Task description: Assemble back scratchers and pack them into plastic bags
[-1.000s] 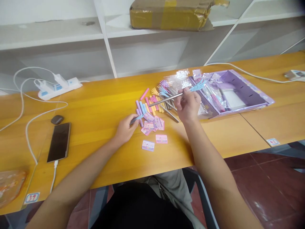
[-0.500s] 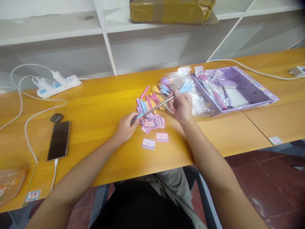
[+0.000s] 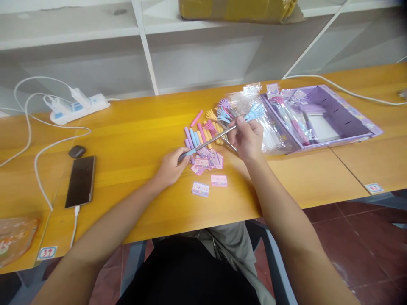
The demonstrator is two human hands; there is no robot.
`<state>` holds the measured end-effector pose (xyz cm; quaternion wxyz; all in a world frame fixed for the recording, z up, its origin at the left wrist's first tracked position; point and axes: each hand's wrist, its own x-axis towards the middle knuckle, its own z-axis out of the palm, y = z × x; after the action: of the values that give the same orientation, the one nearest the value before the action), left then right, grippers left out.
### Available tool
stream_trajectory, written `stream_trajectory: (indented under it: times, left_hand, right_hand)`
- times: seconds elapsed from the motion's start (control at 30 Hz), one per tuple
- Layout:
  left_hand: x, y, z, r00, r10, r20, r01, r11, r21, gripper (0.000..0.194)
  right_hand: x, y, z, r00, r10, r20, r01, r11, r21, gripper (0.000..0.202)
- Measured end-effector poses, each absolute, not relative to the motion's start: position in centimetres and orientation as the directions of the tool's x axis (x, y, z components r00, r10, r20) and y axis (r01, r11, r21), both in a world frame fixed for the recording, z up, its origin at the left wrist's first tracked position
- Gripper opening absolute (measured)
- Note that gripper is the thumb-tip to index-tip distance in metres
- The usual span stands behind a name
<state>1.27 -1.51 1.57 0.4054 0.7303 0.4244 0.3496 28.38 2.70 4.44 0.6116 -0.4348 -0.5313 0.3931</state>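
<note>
Head view, the only one here: the right hand has its fingers closed on a back scratcher, gripping the metal rod just below the light blue, hand-shaped head; the rod slants down toward the left hand, which is pinched narrow around a handle – light blue where it shows, with a darker bit by the fingers; rod and handle meet end to end, pretty much in one line, but I can't tell how far one sits inside the other.

So the back scratcher is up between the two hands, over a colorful pile on the table; right under it there's a bunch of loose tubes in purple, blue, pink and yellow, plus more scratcher heads fanned out behind; a heap of little printed cards lies just in front of the tubes, and two more cards sit nearer the person, apart from the heap.

Over to the right there's a purple box with wrapped stuff inside, and clear plastic bags bunched up beside it; way off left – a phone on a white cable, a power strip behind it.
</note>
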Motion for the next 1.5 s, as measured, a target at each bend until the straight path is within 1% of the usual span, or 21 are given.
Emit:
stream_trajectory:
  times: [0.27, 0.73, 1.03, 1.2, 1.5]
  left_hand:
    - [1.3, -1.4, 1.4, 0.386, 0.909, 0.156, 0.345, -0.298, 0.890, 0.017]
    - [1.2, -1.1, 1.3, 0.384, 0.906, 0.176, 0.381, -0.329, 0.864, 0.014]
    - [1.2, -1.2, 1.2, 0.379, 0.903, 0.202, 0.431, -0.365, 0.825, 0.011]
    - [1.2, -1.2, 1.3, 0.369, 0.909, 0.194, 0.427, -0.351, 0.833, 0.011]
    - [1.2, -1.2, 1.1, 0.349, 0.922, 0.171, 0.414, -0.315, 0.854, 0.011]
  right_hand:
    - [28.3, 2.6, 4.5, 0.124, 0.940, 0.319, 0.020, 0.319, -0.948, 0.057]
    - [28.3, 2.9, 3.9, 0.027, 0.932, 0.361, -0.115, 0.362, -0.925, 0.051]
    - [28.0, 3.0, 3.6, -0.006, 0.941, 0.339, -0.128, 0.336, -0.933, 0.050]
    - [27.4, 2.5, 3.6, -0.051, 0.954, 0.296, -0.108, 0.289, -0.951, 0.051]
    - [25.3, 1.6, 4.0, -0.107, 0.956, 0.274, -0.103, 0.263, -0.959, 0.053]
